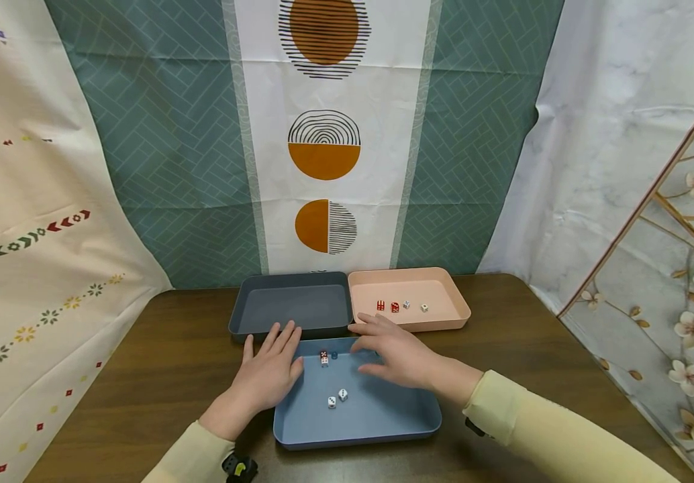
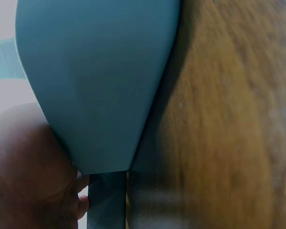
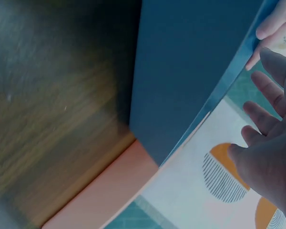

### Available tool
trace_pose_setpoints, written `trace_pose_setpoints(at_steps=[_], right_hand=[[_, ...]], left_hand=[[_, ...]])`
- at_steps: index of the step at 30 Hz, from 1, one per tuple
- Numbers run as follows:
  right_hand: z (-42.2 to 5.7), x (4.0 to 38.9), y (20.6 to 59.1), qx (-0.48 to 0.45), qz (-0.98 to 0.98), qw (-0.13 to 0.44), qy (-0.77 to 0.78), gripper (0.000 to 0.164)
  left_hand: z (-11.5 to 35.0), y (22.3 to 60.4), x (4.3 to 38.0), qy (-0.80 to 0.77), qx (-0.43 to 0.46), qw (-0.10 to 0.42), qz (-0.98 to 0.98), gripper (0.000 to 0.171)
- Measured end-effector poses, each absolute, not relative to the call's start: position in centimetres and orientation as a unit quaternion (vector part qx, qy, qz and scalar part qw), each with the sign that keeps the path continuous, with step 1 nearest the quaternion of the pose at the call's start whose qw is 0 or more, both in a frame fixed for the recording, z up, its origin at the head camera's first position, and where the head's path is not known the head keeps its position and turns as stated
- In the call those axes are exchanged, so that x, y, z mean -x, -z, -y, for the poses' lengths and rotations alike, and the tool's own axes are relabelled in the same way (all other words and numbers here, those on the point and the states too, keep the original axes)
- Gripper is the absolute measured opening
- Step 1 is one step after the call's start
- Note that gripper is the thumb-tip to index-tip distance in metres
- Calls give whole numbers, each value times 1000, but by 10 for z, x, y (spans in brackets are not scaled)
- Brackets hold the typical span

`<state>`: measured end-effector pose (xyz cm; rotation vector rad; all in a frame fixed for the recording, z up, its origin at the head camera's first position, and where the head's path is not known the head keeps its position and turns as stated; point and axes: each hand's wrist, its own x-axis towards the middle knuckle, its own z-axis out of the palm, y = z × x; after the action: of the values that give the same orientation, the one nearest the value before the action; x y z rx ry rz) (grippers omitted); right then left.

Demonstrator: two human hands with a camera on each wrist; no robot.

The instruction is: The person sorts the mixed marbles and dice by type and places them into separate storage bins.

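Note:
Over the left rim of the light blue tray (image 1: 377, 419) is my left hand (image 1: 265, 376), fingers extended and holding nothing. My right hand (image 1: 397, 352) hovers above the tray's back right part, fingers apart and slightly bent, with nothing in them. Between the hands, near the tray's back, lie a red die (image 1: 323, 353), a white die (image 1: 325, 361) close in front of it and a small blue die (image 1: 334, 355). Two more white dice (image 1: 331, 402) lie nearer the tray's middle. In the right wrist view the right hand (image 3: 271, 152) shows spread fingers above the tray's wall (image 3: 181, 71).
Behind the light blue tray stand a dark grey-blue tray (image 1: 292, 302) on the left and a pink tray (image 1: 437, 288) on the right. Two red dice (image 1: 394, 307) and two white dice (image 1: 424, 308) lie in the pink one. All trays stand on a brown wooden table (image 1: 166, 349).

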<state>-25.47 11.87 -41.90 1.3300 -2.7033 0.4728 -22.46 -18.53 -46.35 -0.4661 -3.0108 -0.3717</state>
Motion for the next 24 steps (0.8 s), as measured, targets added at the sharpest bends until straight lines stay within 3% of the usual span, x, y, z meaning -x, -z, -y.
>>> trace_pose_setpoints(at_steps=[24], right_hand=[[-93, 232, 434, -456, 879, -17, -137, 34]], left_hand=[[184, 461, 224, 112, 147, 31, 982, 66]])
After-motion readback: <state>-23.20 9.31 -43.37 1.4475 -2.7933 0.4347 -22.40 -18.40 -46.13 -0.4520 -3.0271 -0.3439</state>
